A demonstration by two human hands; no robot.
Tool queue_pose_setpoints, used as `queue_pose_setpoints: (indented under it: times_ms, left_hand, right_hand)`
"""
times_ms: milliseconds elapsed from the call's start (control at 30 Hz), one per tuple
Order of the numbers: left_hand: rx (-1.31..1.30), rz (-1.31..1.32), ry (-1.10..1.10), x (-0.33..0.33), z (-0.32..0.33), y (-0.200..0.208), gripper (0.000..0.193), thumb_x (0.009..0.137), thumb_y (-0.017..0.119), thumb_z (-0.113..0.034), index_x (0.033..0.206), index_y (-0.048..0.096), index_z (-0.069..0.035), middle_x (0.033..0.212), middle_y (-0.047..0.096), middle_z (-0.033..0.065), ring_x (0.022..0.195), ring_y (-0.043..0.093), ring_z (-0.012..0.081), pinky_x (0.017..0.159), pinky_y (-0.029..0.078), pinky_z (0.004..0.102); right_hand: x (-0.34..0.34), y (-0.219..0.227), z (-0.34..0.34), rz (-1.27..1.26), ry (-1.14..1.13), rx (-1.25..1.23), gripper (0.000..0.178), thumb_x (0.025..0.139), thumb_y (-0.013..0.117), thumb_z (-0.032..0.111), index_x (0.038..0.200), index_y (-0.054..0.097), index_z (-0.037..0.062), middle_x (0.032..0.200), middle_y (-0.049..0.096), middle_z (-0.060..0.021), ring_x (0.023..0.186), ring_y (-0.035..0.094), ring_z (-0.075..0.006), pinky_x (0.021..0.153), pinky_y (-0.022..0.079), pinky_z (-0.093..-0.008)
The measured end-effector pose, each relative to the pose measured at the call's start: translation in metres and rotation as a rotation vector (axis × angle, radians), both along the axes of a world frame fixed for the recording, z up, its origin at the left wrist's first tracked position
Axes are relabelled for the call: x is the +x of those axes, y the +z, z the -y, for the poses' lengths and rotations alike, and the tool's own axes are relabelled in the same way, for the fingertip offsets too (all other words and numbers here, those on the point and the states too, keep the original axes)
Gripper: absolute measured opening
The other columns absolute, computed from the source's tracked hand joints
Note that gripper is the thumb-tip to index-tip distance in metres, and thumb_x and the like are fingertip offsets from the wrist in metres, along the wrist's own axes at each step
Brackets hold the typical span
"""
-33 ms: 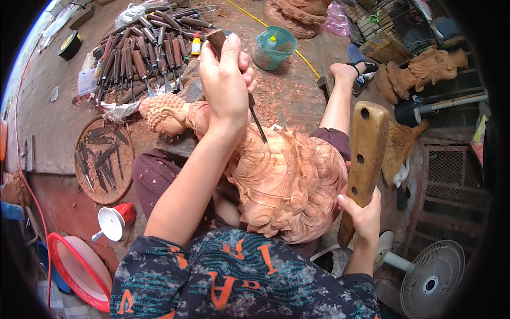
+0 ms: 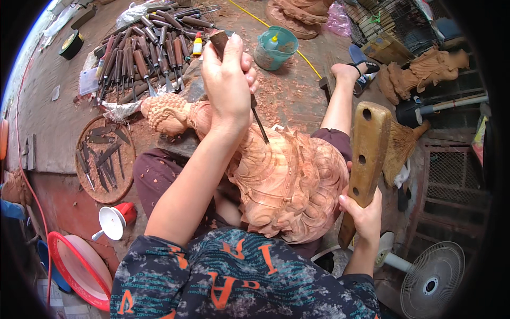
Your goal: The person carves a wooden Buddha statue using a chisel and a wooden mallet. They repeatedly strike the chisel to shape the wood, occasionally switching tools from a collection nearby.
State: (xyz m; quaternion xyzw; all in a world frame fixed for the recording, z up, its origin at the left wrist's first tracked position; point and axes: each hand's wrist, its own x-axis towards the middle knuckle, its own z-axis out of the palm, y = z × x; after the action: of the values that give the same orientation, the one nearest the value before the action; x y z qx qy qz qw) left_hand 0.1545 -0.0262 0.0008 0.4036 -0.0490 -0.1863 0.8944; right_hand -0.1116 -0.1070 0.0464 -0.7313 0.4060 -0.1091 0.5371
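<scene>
Across my lap lies a carved wooden statue (image 2: 281,183), its curly-haired head (image 2: 163,114) toward the left and its ornate, folded body toward the right. My left hand (image 2: 232,87) is wrapped around the dark wooden handle of a carving chisel (image 2: 218,40). The chisel's thin dark shaft slants down to the statue, and its tip meets the carved surface near the middle. On the right, my right hand (image 2: 365,212) grips a flat wooden mallet (image 2: 370,141) with several round holes, held upright beside the statue and apart from the chisel.
Many chisels (image 2: 141,64) lie piled at the far left. Nearer, a round tray (image 2: 130,183) holds dark blades. A teal bucket (image 2: 287,48) stands beyond the statue. Other carvings (image 2: 427,74) stand at the right, with a fan (image 2: 431,276) at lower right. Wood chips litter the floor.
</scene>
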Motion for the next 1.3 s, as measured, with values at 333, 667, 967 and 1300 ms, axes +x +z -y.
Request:
queue_pose_setpoints:
  times_ms: [333,667,967,1300]
  left_hand:
    - [0.09,-0.006,0.02,-0.005,0.011,-0.005,0.011,0.094,0.048,-0.023,0.092,0.042,-0.014,0.06,0.036,-0.0046,0.043,0.03,0.0026,0.036,0.022,0.0184]
    - [0.109,0.005,-0.054,-0.009,0.018,-0.005,0.015,0.093,0.049,-0.022,0.088,0.038,-0.014,0.059,0.036,-0.0044,0.042,0.03,0.0022,0.035,0.022,0.0189]
    - [0.092,0.016,-0.08,-0.009,0.018,-0.009,0.016,0.093,0.048,-0.022,0.085,0.039,-0.012,0.059,0.038,-0.0037,0.042,0.032,0.0024,0.035,0.024,0.019]
    - [0.142,-0.009,-0.1,-0.011,0.022,-0.005,0.017,0.093,0.048,-0.021,0.081,0.038,-0.014,0.056,0.033,-0.0053,0.041,0.028,0.0026,0.035,0.021,0.0186]
  right_hand:
    - [0.01,0.002,0.014,-0.058,0.086,0.11,0.031,0.07,0.073,0.004,0.094,0.053,0.0023,0.077,0.055,-0.0007,0.067,0.052,-0.0072,0.06,0.044,-0.0233]
    - [0.155,0.053,0.104,-0.128,0.424,-0.178,0.034,0.077,0.069,0.025,0.1,0.054,0.0044,0.068,0.052,0.0019,0.053,0.049,-0.0059,0.048,0.042,-0.0221]
    - [0.211,0.115,0.056,-0.642,0.706,-0.731,0.057,0.074,0.062,0.011,0.127,0.045,0.0041,0.11,0.056,-0.0156,0.089,0.058,-0.0204,0.071,0.049,-0.0302]
    - [0.196,0.067,0.127,-0.159,0.966,-0.886,0.06,0.064,0.06,-0.003,0.123,0.05,0.0021,0.078,0.058,-0.0052,0.061,0.053,-0.0086,0.053,0.045,-0.0242]
